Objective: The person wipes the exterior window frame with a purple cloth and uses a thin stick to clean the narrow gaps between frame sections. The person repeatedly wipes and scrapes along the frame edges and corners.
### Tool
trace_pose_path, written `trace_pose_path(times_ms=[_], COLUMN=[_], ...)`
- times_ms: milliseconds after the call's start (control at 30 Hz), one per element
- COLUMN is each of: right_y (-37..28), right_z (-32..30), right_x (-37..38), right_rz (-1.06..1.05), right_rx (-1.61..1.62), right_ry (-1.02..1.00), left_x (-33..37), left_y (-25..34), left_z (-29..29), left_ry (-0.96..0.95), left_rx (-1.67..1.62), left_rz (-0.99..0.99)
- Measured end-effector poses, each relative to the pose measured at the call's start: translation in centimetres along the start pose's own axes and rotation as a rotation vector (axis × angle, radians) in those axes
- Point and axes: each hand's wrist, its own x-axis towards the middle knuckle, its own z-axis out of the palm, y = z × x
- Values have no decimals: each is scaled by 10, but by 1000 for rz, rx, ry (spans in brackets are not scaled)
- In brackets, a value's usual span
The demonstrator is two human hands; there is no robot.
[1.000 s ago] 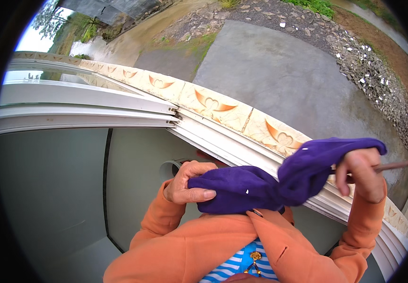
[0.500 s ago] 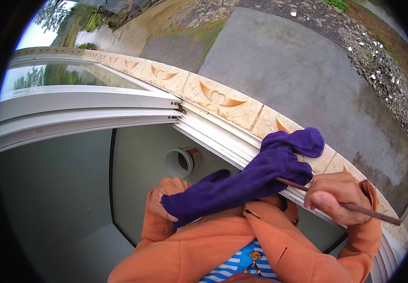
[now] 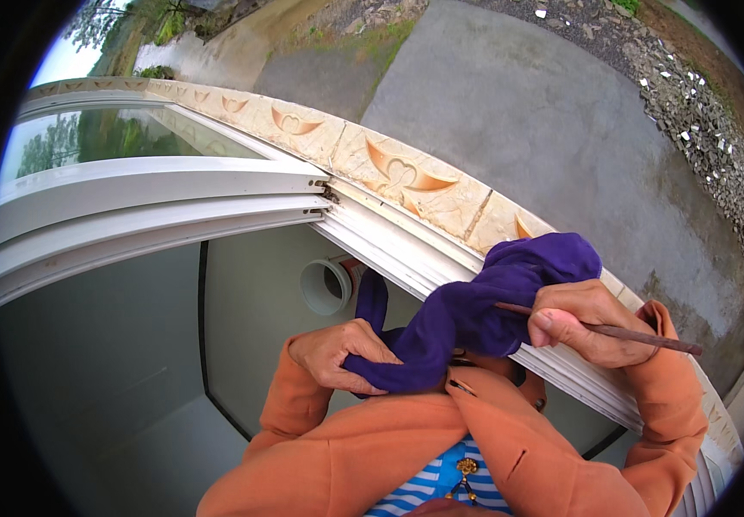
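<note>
A purple cloth (image 3: pixel 475 310) lies bunched and twisted across the white window track (image 3: pixel 389 250), its far end over the tiled outer sill (image 3: pixel 441 194). My left hand (image 3: pixel 344 355) is closed on the cloth's near end, and a loose flap rises beside it. In my right hand (image 3: pixel 587 323) is a thin brown stick (image 3: pixel 643 336), gripped near its middle. The stick's left tip goes in against the cloth's folds, so the very end is hidden. Both orange sleeves reach in from below.
A white bucket (image 3: pixel 326 286) lies on its side on the floor inside, beyond my left hand. White-framed sliding panes (image 3: pixel 157 185) stand at the left. Outside, below the sill, are grey concrete (image 3: pixel 518 112) and a strip of rubble (image 3: pixel 699 129).
My left hand has moved right, toward my right hand, and the cloth between them has bunched up. My right hand and the stick have shifted left and slightly farther away.
</note>
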Motion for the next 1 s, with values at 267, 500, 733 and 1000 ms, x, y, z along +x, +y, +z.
trace_pose_path(times_ms=[267, 500, 733, 1000], right_y=[23, 20, 5, 30], right_z=[7, 15, -12, 41], right_x=[57, 155, 105, 202], right_rz=[41, 20, 107, -244], right_rx=[129, 214, 108, 116], right_ry=[-137, -194, -256, -39], left_x=[-7, -3, 1, -18], left_y=[-7, 13, -1, 23], left_z=[-8, -16, -25, -20], left_ry=[185, 492, 294, 800], left_rx=[-51, 77, 61, -66], left_rz=[-144, -303, -198, -351])
